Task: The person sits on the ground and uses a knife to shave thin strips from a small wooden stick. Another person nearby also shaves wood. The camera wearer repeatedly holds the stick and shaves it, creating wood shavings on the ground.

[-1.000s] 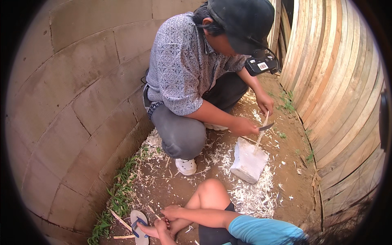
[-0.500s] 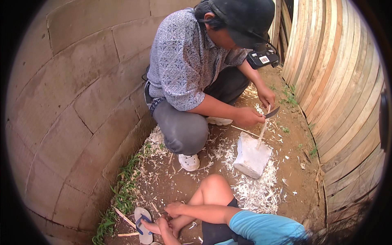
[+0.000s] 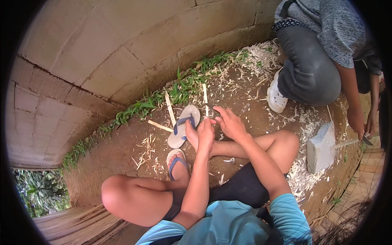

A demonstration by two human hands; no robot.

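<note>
Sandal (image 3: 183, 131) just left of left hand (image 3: 205, 134), touching foot (image 3: 191, 136)

The left hand (image 3: 205, 136) is wrapped over a bare foot (image 3: 192, 136), so its palm and whatever it might grip are hidden. The right hand (image 3: 229, 122) shows its back only; its fingertips blur at 9 o'clock, and whether they pinch anything cannot be told. The foot covers part of a grey sandal (image 3: 183, 125). At 2 o'clock a squatting co-worker (image 3: 322, 53) is cut off above the chest by the rim. That person's hand (image 3: 356, 121) holds a blade (image 3: 366, 140), partly lost in the dark rim at 3 o'clock. The stick (image 3: 343, 143) on the block (image 3: 319, 148) is too thin to make out.
</note>
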